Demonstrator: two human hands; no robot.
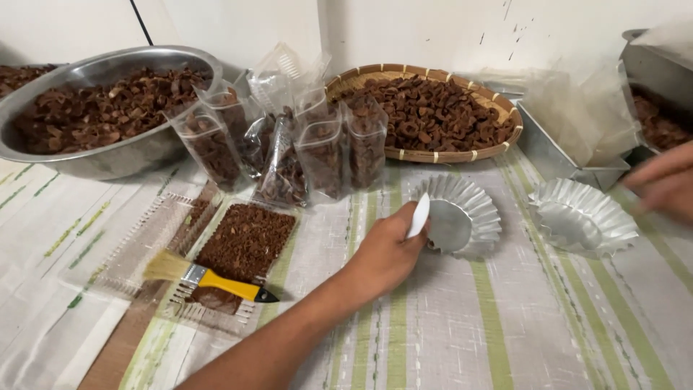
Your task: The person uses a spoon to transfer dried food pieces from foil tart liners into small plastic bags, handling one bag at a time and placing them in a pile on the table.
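Head-camera view showed the left hand (386, 249) closed around a small white scoop (418, 215), its pale blade sticking up from between thumb and fingers. The scoop's tip sat at the rim of a fluted silver foil mould (465, 213), which was tipped on its side on the striped cloth (505, 325) with its open face turned toward the hand.

To the right of that mould lay a second fluted foil mould (581, 220), well apart from the first. The right hand (664, 184) reached in at the frame's edge just beyond this second mould; it was blurred, and whether it gripped anything could not be told.

Behind the tipped mould stood a woven bamboo tray (433, 155) heaped with dark brown dried pieces. Left of the mould, near the tray, a cluster of clear plastic bags (289, 144) held the same brown pieces. Farther left sat a large steel bowl (108, 159), also filled with them.

Left of the hand and nearer the camera, an open clear plastic box (245, 245) held brown crumbs, and a yellow-handled brush (206, 278) lay across it. Behind the second mould stood a metal tin (556, 155) with thin clear bags draped over it.
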